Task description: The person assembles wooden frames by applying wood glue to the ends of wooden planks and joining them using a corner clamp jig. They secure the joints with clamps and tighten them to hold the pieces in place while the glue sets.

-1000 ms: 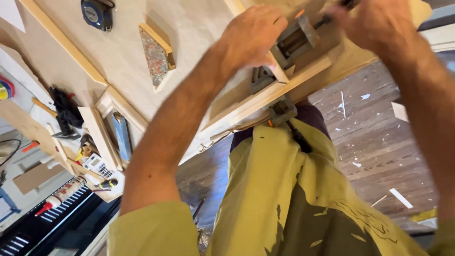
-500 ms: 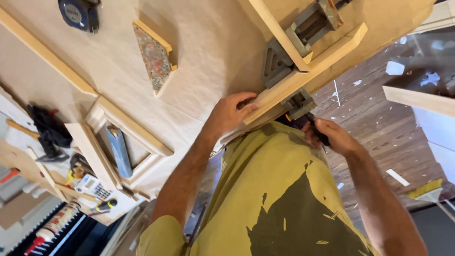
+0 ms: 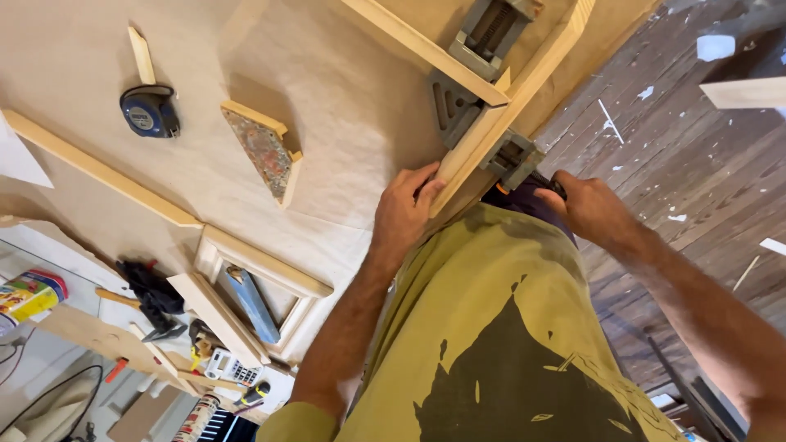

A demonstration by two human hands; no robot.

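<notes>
A pale wooden frame strip (image 3: 491, 123) runs along the workbench edge, held in a grey metal corner clamp (image 3: 458, 98). My left hand (image 3: 405, 213) presses against the near end of that strip, fingers curled over its edge. My right hand (image 3: 585, 209) is closed around the dark handle of the clamp's screw (image 3: 524, 160), just off the bench edge above my yellow-green shirt. A second strip (image 3: 417, 45) meets the first at the clamp's corner.
On the paper-covered bench (image 3: 344, 147) lie a blue tape measure (image 3: 149, 110), a small triangular wooden piece (image 3: 266, 151), a long strip (image 3: 98, 168) and a small finished frame (image 3: 254, 299). Tools and a tube clutter the lower left. Dark paint-flecked floorboards (image 3: 679, 123) lie to the right.
The view has tilted down and closer. My left hand came down from the clamp to the strip's near end. My right hand dropped from above the clamp to its handle at the bench edge.
</notes>
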